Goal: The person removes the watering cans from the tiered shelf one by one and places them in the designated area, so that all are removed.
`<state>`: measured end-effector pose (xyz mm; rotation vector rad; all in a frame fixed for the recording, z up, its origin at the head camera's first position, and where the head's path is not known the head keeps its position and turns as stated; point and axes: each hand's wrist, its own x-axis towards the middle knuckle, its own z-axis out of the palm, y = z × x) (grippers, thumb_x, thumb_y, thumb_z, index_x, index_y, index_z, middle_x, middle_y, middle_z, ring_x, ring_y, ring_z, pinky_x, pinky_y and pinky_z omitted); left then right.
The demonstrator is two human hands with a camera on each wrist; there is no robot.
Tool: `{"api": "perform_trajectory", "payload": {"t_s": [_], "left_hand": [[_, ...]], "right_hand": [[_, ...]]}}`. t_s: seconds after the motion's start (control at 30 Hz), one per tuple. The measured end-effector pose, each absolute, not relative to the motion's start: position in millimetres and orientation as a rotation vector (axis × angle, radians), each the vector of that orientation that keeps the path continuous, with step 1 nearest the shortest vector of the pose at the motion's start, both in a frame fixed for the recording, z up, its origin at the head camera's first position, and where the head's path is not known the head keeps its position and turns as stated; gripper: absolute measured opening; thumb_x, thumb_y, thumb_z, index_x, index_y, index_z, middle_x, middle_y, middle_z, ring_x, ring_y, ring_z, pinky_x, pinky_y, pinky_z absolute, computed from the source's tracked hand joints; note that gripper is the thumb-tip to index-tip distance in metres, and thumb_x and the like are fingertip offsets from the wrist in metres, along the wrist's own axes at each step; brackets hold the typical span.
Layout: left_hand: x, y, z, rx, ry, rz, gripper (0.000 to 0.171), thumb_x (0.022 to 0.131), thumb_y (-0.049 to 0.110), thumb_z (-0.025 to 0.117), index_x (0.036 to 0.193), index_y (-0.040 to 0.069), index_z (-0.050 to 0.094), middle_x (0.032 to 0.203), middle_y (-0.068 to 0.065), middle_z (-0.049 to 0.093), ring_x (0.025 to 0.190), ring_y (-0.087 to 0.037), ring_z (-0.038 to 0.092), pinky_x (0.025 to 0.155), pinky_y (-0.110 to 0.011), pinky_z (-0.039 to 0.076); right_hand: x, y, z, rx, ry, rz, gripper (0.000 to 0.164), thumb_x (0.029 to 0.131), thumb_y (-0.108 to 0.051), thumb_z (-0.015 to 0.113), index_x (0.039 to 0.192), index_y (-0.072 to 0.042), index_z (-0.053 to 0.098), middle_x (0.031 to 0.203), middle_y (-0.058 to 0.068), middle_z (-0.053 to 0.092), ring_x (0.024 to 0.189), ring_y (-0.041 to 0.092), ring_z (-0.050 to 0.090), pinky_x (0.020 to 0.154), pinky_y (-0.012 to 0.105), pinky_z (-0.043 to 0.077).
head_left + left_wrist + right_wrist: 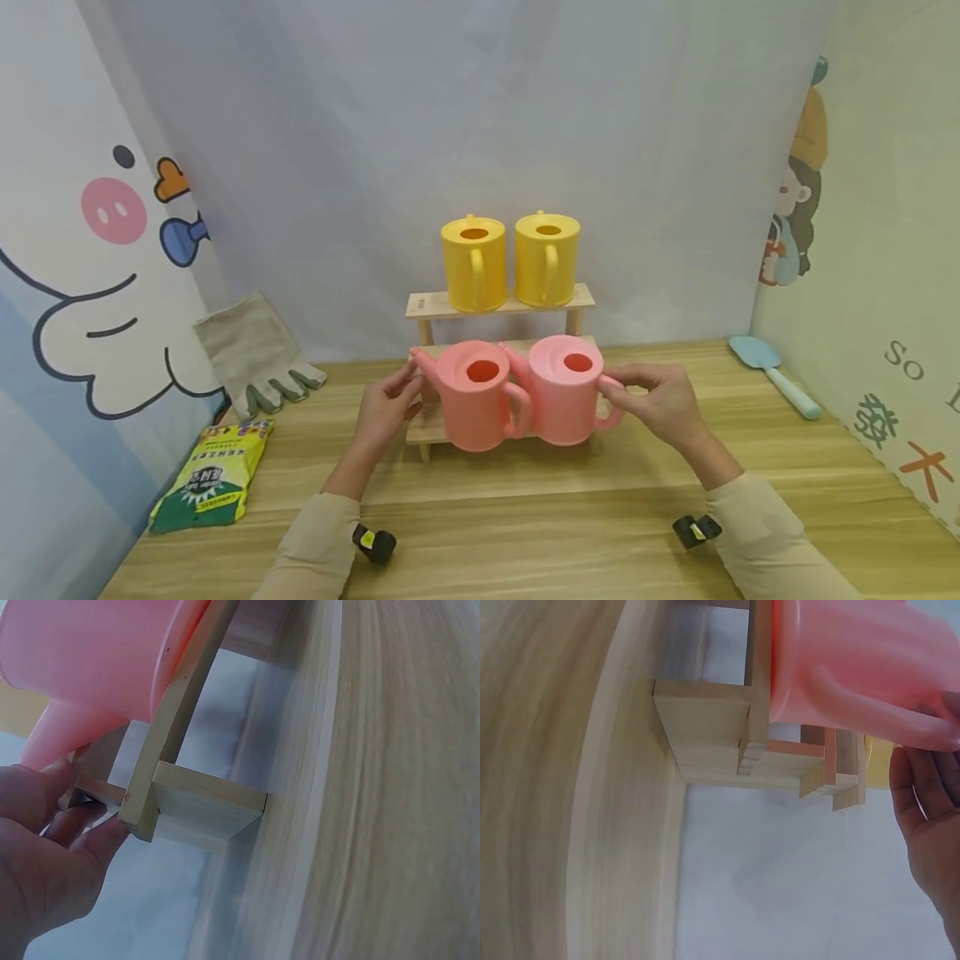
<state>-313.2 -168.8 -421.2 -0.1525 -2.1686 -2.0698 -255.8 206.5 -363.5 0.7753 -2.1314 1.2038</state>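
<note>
Two pink watering cans stand side by side on the lower step of a wooden stand (420,435). At the spout of the darker left watering can (474,412), my left hand (384,410) pinches near the tip, its lower fingers close by the end of the step (139,817). My right hand (660,404) holds the handle of the lighter right watering can (564,408) between thumb and fingers. That can's spout lies behind the left can's handle in the head view. In the right wrist view, fingers (922,787) show under the curved handle (877,720).
Two yellow watering cans (475,267) stand on the upper step (431,306), handles facing me. To the left lie a grey work glove (251,350) and a yellow-green bag (213,479). A small blue shovel (776,375) lies at the right by the patterned wall cloth.
</note>
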Motion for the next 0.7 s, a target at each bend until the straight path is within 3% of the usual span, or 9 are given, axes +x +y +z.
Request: {"api": "perform_trajectory", "payload": {"t_s": [0.33,0.57,0.7], "left_hand": [[-315,-167,-422,-0.132,-2.139,-2.101,0.039,0.105,0.008,0.052,0.144,0.003,0.052,0.144,-0.019,0.051,0.128,-0.032,0.054,0.09,-0.038,0.056],[-316,-167,-424,-0.128,-2.133,-2.103,0.039,0.105,0.006,0.052,0.144,0.002,0.051,0.143,-0.019,0.051,0.128,-0.032,0.054,0.089,-0.037,0.056],[-316,-168,-425,-0.128,-2.132,-2.091,0.039,0.105,0.005,0.052,0.144,0.0,0.051,0.142,-0.02,0.052,0.127,-0.032,0.054,0.088,-0.035,0.057]], "right_hand": [[-275,228,-379,0.718,-2.15,1.259,0.015,0.079,0.009,0.08,0.092,0.004,0.078,0.087,0.012,0.076,0.085,-0.004,0.067,0.082,0.011,0.053],[-271,250,-360,0.737,-2.069,1.289,0.017,0.076,0.016,0.078,0.091,0.007,0.076,0.087,-0.001,0.076,0.083,0.0,0.069,0.079,0.012,0.054],[-269,262,-349,0.788,-1.986,1.365,0.017,0.078,0.02,0.074,0.093,0.012,0.074,0.087,-0.001,0.076,0.082,0.005,0.072,0.078,0.015,0.056]]}}
